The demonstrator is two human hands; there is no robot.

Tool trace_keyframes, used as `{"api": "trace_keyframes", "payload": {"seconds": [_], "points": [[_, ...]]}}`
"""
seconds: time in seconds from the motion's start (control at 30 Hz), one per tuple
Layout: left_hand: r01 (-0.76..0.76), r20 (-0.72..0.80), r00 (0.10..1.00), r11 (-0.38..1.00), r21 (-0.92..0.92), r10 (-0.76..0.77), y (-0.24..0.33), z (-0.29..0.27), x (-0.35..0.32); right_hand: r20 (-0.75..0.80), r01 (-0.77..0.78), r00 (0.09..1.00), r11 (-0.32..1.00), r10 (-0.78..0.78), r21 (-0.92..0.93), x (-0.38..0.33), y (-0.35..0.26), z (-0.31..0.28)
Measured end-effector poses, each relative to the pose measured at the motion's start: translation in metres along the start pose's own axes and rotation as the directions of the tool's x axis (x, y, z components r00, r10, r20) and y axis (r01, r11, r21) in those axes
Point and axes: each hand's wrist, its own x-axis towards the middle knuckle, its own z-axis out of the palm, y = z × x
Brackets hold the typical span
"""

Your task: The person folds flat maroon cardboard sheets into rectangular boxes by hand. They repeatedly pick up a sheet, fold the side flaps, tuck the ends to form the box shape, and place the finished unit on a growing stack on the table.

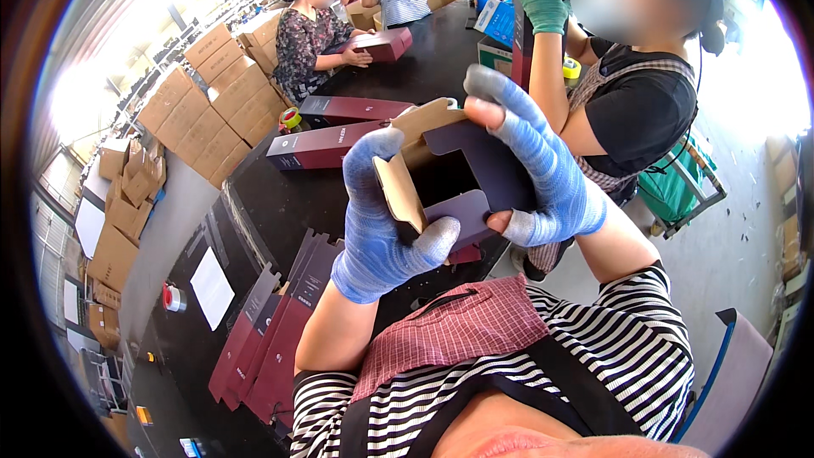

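Observation:
A dark cardboard box [500,171] is raised in front of my chest, its end open and its flaps spread. One flap shows a tan inner side, and the inside of the box looks dark. My left hand [373,242], in a blue knitted glove, grips the box's left side with the thumb on the lower flap. On the other side my right hand [555,174] clasps the box, fingers over the top and thumb beneath. Its glove matches, with bare skin showing at some fingertips. Flat maroon-and-black cartons [280,331] lie on the black table below my left arm.
Closed maroon boxes [326,146] lie across the black table [254,195]. A paper sheet [212,287] and a tape roll [174,298] are at left. A co-worker in green gloves [543,0] stands close at right; another person handles a maroon box [386,45]. Brown cartons [212,102] are stacked beyond.

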Motion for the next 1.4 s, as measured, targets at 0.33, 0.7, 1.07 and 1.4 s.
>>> {"api": "trace_keyframes", "payload": {"seconds": [0.33,0.7,1.07,1.4], "points": [[0.031,0.073,0.997,0.992,-0.126,-0.022,0.004,0.002,0.01,0.186,0.043,0.982,0.998,-0.033,-0.051,0.014,-0.001,-0.009],[-0.082,0.066,0.995,0.986,0.145,0.073,0.005,-0.007,0.012,0.182,-0.018,0.982,0.988,0.046,-0.152,0.018,-0.008,-0.003],[-0.124,0.034,0.992,0.957,0.261,0.12,-0.001,-0.012,0.011,0.139,-0.014,0.99,0.99,0.034,-0.14,0.013,-0.005,0.002],[-0.091,0.081,0.994,0.954,0.286,0.071,0.005,-0.016,0.013,0.146,-0.066,0.985,0.984,0.09,-0.165,0.017,-0.009,0.002]]}}
